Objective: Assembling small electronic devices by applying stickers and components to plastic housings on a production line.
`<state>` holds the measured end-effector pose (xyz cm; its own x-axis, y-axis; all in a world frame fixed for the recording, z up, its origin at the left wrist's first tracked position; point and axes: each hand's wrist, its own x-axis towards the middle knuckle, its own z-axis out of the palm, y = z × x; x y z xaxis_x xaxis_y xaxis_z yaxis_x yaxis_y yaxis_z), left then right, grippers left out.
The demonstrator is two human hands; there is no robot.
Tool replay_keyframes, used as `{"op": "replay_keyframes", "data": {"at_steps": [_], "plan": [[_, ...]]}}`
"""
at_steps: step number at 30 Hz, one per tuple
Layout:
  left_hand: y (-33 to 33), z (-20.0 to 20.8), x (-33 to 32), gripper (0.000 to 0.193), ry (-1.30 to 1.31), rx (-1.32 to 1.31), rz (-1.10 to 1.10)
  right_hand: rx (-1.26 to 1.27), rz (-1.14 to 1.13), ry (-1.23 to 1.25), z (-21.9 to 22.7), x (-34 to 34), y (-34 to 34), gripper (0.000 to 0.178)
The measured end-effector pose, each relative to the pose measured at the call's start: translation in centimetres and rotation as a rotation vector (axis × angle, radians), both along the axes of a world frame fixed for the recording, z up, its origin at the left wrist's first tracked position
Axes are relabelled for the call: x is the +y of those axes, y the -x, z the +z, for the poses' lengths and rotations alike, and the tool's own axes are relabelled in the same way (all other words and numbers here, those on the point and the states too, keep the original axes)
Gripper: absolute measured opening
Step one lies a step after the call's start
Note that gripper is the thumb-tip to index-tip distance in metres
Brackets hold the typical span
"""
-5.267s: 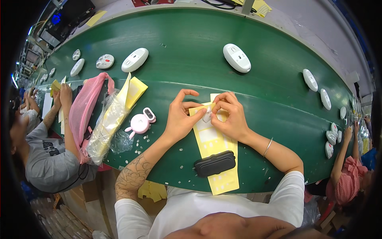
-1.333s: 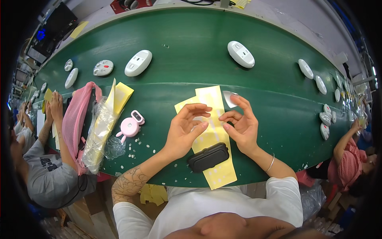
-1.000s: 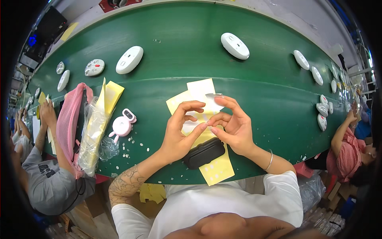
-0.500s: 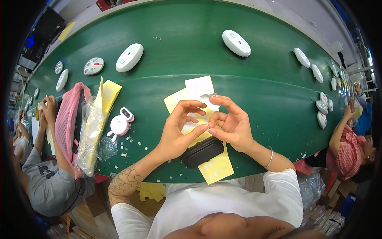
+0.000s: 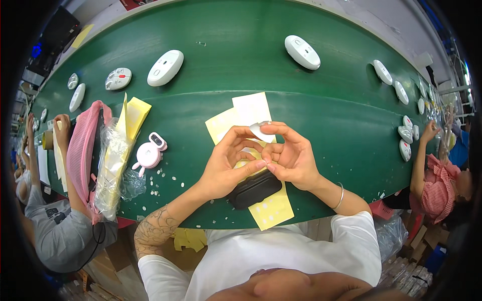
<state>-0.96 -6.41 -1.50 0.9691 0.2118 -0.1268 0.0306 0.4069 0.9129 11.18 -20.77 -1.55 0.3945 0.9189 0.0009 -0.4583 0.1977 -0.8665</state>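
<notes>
Both my hands are raised close together over the yellow sheets. A small white rounded piece (image 5: 262,133) with a greyish edge sits at the index fingertips. My right hand (image 5: 293,163) has its index finger on the piece's top edge, its other fingers curled in. My left hand (image 5: 223,163) curls round from the other side, index finger against the piece. The thumb tips meet below; anything tiny between them cannot be made out. Under the hands lie yellow sticker sheets (image 5: 273,210) with white spots, and a black oblong case (image 5: 255,190) close to my wrists.
White computer mice (image 5: 302,52) lie across the green table (image 5: 226,65). To the left are a pink handheld fan-like device (image 5: 149,154), plastic-wrapped yellow sheets (image 5: 131,118), a pink mesh bag (image 5: 85,150) and scattered white bits. People work at both sides.
The white piece has tilted and now shows more of its face between the index fingers. My hands have barely shifted. At the right, the co-worker's arm has moved up.
</notes>
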Motion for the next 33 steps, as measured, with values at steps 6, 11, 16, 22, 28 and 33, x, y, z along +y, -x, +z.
{"op": "replay_keyframes", "data": {"at_steps": [6,11,16,22,28,33], "plan": [[0.0,0.0,-0.1,0.047,0.0,-0.016,0.008,0.01,0.004,0.002,-0.2,-0.1,0.0,0.057],[0.0,-0.2,-0.2,0.048,0.002,0.002,-0.002,0.013,0.006,0.002,-0.4,-0.2,-0.1,0.057],[0.1,-0.2,-0.1,0.045,0.011,-0.005,0.002,-0.01,-0.004,0.02,-0.4,-0.2,-0.3,0.057],[0.2,-0.1,0.4,0.031,-0.147,-0.035,0.037,-0.029,-0.031,0.042,-0.1,-0.2,-0.4,0.056],[0.1,1.0,0.0,0.011,-0.73,-0.085,0.146,-0.075,-0.09,0.036,-0.5,0.0,-0.5,0.055],[0.0,0.2,-0.5,0.007,-0.798,-0.15,0.27,-0.115,-0.128,0.04,-0.8,0.0,-0.3,0.054]]}}
